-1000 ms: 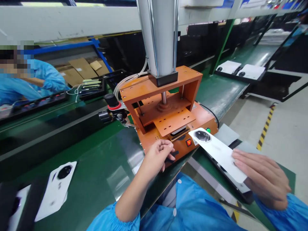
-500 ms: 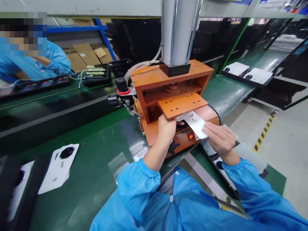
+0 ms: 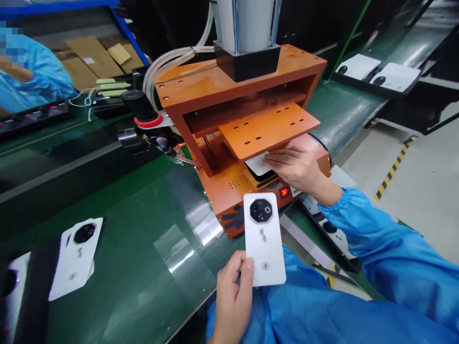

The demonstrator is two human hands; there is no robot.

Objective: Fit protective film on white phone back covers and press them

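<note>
In my left hand (image 3: 234,286) is a white phone back cover (image 3: 265,243) with a dark round camera area, thumb on its face, tilted upright in front of the press. My right hand (image 3: 292,167) reaches to the orange press (image 3: 222,191), its fingers closed together on another white phone back cover (image 3: 257,165). That cover lies at the dark bed beneath the press's orange upper plate (image 3: 268,129); its far part is hidden by the plate and my fingers.
On the green bench at left lie stacked white phone back covers (image 3: 77,260) beside a black tray (image 3: 38,286). A regulator knob (image 3: 134,102) juts from the press's left side. More covers sit in trays at right (image 3: 394,76). A co-worker's blue sleeve (image 3: 43,67) shows across the bench.
My left hand has come out from under the plate and now holds a cover close to me. My right hand has moved inward with its cover to the press bed. The view has shifted.
</note>
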